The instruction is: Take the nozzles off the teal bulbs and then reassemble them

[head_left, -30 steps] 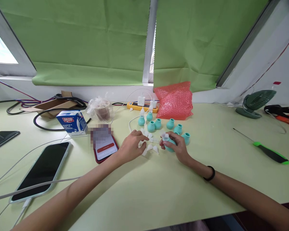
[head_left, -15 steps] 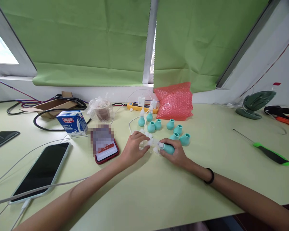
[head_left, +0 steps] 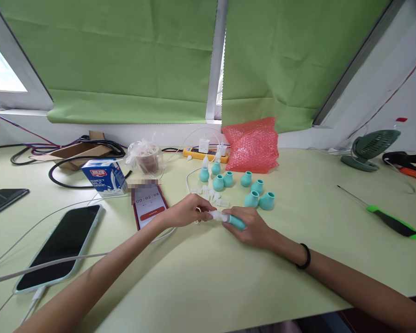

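My right hand (head_left: 252,227) is wrapped round a teal squeeze bulb (head_left: 236,222) lying on its side, its neck toward the left. A whitish translucent nozzle (head_left: 218,215) meets the bulb's neck, and my left hand (head_left: 190,210) pinches its far end between thumb and fingers. How deep the nozzle sits is too small to tell. Just beyond my hands lie several loose translucent plastic parts (head_left: 215,196). Behind them stand several teal bulbs (head_left: 266,201) with open necks. Two more bulbs, one of them the left bulb (head_left: 204,175), have whitish tips on top.
A phone with a running timer (head_left: 149,203) lies left of my hands, its cable near my left forearm. Further left are a milk carton (head_left: 106,178) and another phone (head_left: 60,247). A pink bubble-wrap bag (head_left: 251,145) stands behind; a screwdriver (head_left: 391,221) lies right.
My left hand has drawn back slightly from the loose parts, now pinching a nozzle against the bulb's neck. My right hand and the bulb have shifted slightly left and nearer.
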Action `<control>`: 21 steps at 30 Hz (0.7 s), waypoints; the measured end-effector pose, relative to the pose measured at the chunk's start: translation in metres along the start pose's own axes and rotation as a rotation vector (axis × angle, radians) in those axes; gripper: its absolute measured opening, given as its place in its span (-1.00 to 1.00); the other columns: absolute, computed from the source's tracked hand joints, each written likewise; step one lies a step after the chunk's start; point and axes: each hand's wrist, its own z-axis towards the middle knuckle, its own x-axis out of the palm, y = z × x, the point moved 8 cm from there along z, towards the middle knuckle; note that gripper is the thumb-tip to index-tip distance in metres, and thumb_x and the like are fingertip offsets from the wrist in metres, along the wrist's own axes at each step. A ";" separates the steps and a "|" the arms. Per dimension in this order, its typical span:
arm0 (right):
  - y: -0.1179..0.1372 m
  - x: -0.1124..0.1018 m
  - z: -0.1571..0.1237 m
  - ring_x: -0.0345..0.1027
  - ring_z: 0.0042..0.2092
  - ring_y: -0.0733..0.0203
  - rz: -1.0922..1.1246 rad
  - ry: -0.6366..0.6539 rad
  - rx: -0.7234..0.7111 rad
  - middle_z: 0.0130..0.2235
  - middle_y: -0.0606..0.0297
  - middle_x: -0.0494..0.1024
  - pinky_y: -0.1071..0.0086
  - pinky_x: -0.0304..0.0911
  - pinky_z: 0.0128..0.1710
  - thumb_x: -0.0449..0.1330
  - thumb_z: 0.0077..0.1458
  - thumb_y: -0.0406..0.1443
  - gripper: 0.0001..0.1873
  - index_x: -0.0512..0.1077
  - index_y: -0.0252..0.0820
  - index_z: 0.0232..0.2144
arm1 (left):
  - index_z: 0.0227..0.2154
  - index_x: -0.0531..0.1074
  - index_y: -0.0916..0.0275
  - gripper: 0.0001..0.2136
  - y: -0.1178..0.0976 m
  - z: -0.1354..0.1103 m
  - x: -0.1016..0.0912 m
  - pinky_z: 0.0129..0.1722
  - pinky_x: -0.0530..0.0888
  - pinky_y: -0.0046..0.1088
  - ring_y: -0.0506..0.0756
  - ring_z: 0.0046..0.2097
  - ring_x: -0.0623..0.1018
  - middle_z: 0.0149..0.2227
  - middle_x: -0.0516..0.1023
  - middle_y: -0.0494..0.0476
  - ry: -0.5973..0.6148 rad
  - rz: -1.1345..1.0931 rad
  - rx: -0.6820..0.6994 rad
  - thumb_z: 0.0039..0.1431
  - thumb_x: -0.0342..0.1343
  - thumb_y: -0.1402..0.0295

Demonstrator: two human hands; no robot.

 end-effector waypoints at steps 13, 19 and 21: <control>0.009 -0.003 -0.001 0.30 -0.51 0.24 -0.069 -0.034 -0.026 -0.49 0.23 0.45 0.40 0.12 -0.56 0.04 0.02 -0.29 -0.80 0.29 -0.23 -0.26 | -0.36 0.50 0.29 -0.79 -0.011 -0.002 -0.003 -0.44 0.35 -0.57 0.02 -0.41 0.45 -0.45 0.53 0.08 -0.041 -0.167 -0.016 -0.08 0.09 0.32; 0.007 -0.001 -0.002 0.31 -0.50 0.24 0.014 -0.038 0.015 -0.50 0.25 0.45 0.40 0.16 -0.55 0.05 0.02 -0.29 -0.82 0.29 -0.21 -0.28 | -0.35 0.49 0.30 -0.78 -0.013 -0.002 -0.001 -0.45 0.38 -0.56 0.03 -0.41 0.47 -0.45 0.53 0.10 -0.031 -0.214 -0.019 -0.09 0.10 0.34; 0.008 -0.003 -0.002 0.32 -0.48 0.24 0.046 -0.067 0.026 -0.48 0.26 0.45 0.40 0.17 -0.53 0.07 0.01 -0.30 -0.82 0.29 -0.19 -0.28 | -0.36 0.49 0.30 -0.78 -0.015 -0.003 -0.002 -0.44 0.39 -0.55 0.03 -0.41 0.47 -0.45 0.54 0.11 -0.028 -0.246 -0.016 -0.10 0.11 0.35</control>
